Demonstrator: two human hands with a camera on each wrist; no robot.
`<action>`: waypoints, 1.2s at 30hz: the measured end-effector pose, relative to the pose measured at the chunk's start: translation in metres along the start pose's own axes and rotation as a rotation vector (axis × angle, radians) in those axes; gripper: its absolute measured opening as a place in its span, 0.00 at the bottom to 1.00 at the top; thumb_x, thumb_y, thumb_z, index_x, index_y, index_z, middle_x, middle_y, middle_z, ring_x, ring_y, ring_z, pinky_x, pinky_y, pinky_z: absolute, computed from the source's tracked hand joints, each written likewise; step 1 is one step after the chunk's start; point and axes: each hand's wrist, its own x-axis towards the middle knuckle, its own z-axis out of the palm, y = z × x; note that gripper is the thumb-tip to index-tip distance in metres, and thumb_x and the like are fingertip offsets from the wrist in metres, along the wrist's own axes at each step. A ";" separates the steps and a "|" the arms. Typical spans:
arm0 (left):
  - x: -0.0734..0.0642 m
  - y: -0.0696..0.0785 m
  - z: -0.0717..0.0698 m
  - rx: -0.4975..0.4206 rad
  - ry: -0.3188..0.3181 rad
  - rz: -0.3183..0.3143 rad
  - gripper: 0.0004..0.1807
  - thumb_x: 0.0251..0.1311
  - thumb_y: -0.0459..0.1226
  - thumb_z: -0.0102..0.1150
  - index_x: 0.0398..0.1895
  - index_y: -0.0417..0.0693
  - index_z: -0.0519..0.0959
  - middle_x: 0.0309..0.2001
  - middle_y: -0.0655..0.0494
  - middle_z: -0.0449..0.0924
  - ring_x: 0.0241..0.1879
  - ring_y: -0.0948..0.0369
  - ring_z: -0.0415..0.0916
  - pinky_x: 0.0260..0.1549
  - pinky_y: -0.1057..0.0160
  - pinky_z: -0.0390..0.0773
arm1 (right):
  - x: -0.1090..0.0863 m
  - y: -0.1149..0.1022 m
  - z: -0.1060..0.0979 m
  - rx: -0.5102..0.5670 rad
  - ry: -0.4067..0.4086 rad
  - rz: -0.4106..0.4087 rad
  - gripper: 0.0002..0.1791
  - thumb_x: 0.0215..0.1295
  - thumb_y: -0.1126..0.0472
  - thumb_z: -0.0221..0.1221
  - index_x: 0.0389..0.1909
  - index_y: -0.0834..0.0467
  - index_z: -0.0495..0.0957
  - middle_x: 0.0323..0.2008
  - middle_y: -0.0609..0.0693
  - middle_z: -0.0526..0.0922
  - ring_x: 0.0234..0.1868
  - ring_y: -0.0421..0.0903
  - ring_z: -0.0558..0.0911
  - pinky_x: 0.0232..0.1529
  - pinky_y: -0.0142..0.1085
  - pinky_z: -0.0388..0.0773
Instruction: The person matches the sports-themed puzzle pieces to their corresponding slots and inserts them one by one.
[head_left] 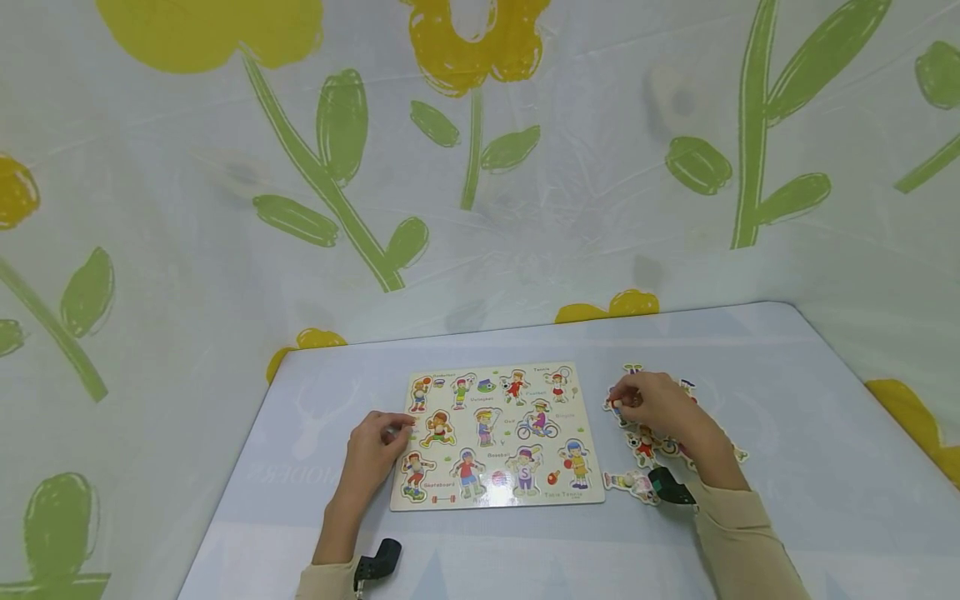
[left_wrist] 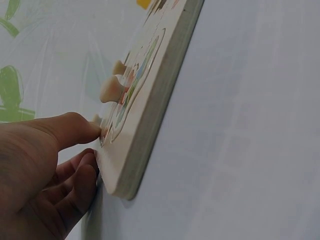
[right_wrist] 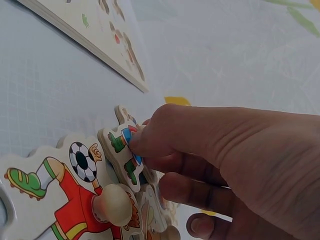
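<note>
A wooden puzzle board with printed sports figures lies flat on the table. My left hand holds its left edge; in the left wrist view the thumb touches the face side, the other fingers curled beside the edge. Wooden knobs rise from the board there. Right of the board, my right hand pinches a figure-shaped puzzle piece with green shoes and blue clothing, its middle hidden by the thumb and fingers. Close by lies a red-shirted football player piece with a round knob.
More loose puzzle pieces lie overlapping around and under the right hand. One piece lies close to the board's lower right corner. Behind the table hangs a white curtain printed with flowers.
</note>
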 end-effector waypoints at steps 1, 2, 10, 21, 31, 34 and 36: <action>0.000 0.000 0.000 0.000 0.001 0.000 0.08 0.59 0.35 0.65 0.42 0.48 0.86 0.38 0.52 0.79 0.29 0.64 0.70 0.27 0.71 0.69 | 0.000 0.000 0.000 0.002 -0.003 0.001 0.06 0.60 0.65 0.63 0.38 0.58 0.84 0.27 0.45 0.79 0.29 0.41 0.73 0.30 0.32 0.72; 0.000 0.000 0.000 0.001 0.001 0.000 0.08 0.59 0.35 0.65 0.42 0.48 0.86 0.38 0.53 0.79 0.29 0.64 0.70 0.27 0.71 0.69 | 0.001 -0.001 0.000 0.002 -0.005 0.003 0.06 0.60 0.65 0.63 0.38 0.58 0.84 0.27 0.45 0.79 0.29 0.41 0.73 0.30 0.32 0.72; -0.001 0.001 -0.002 0.003 0.005 -0.004 0.08 0.59 0.35 0.65 0.41 0.48 0.86 0.38 0.53 0.79 0.29 0.64 0.70 0.27 0.71 0.69 | 0.001 -0.004 0.000 0.005 -0.005 -0.009 0.06 0.60 0.64 0.63 0.37 0.58 0.84 0.27 0.45 0.79 0.28 0.41 0.73 0.29 0.31 0.71; -0.002 0.003 -0.002 0.003 -0.001 -0.015 0.08 0.60 0.35 0.64 0.42 0.48 0.86 0.39 0.52 0.79 0.29 0.64 0.70 0.27 0.71 0.69 | 0.002 -0.016 0.001 -0.019 -0.010 -0.036 0.05 0.63 0.62 0.63 0.38 0.56 0.84 0.29 0.44 0.81 0.28 0.39 0.74 0.29 0.30 0.73; -0.002 0.002 -0.001 0.000 0.012 0.003 0.08 0.60 0.36 0.64 0.41 0.48 0.86 0.38 0.53 0.79 0.29 0.64 0.70 0.27 0.71 0.70 | 0.004 -0.032 0.009 -0.004 -0.019 -0.033 0.05 0.62 0.62 0.63 0.38 0.54 0.84 0.29 0.43 0.80 0.29 0.40 0.74 0.30 0.31 0.73; -0.002 0.002 -0.001 -0.002 0.011 0.001 0.08 0.60 0.36 0.64 0.42 0.48 0.86 0.38 0.53 0.79 0.29 0.64 0.70 0.27 0.71 0.70 | 0.005 -0.036 0.013 -0.006 -0.014 -0.057 0.04 0.61 0.62 0.64 0.37 0.54 0.85 0.29 0.43 0.80 0.30 0.40 0.74 0.29 0.30 0.73; -0.002 0.002 -0.001 -0.003 0.008 0.000 0.08 0.60 0.36 0.64 0.42 0.48 0.86 0.38 0.53 0.79 0.29 0.64 0.70 0.27 0.71 0.69 | 0.006 -0.038 0.017 -0.014 -0.014 -0.069 0.04 0.61 0.62 0.64 0.36 0.53 0.85 0.29 0.42 0.80 0.30 0.40 0.73 0.30 0.30 0.73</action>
